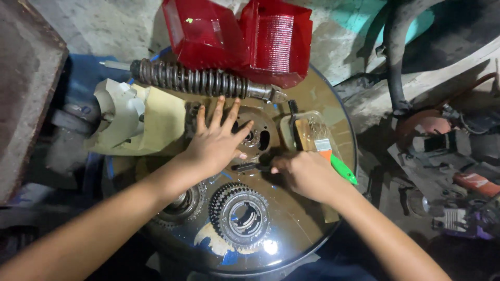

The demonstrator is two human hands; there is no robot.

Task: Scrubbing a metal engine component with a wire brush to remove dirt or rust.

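The round surface (312, 229) was glossy, oil-wet metal with chipped blue paint. The toothed gear (239, 216) looked like dull grey steel, greasy. The coil spring (190, 80) in the upper middle was rusty, rough metal. The two red lenses (237, 36) at the top were shiny ribbed plastic. The paintbrush (325, 151) had a glossy green plastic handle.
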